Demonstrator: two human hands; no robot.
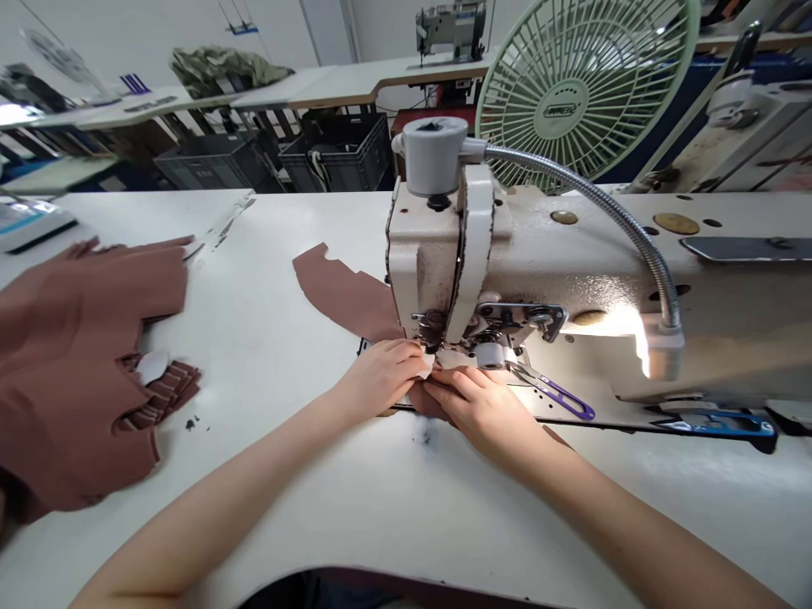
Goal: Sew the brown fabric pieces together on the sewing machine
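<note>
On a white tabletop [266, 313], in a white-walled room [384, 30] with one round pale-green fan [562, 110], a curved reddish-brown flat piece [348, 296] reaches under a cream metal sewing machine [571, 237], left hand [384, 376] and right hand [482, 410] alongside, each grip impossible to tell, needle tip hidden, machine cut off rightward.

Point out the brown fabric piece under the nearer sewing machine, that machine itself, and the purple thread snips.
Brown fabric piece [348, 292]: head view, the flat part behind the left hand [390, 372].
Nearer sewing machine [558, 249]: head view, its pale arm.
Purple thread snips [548, 388]: head view, the handle.
</note>
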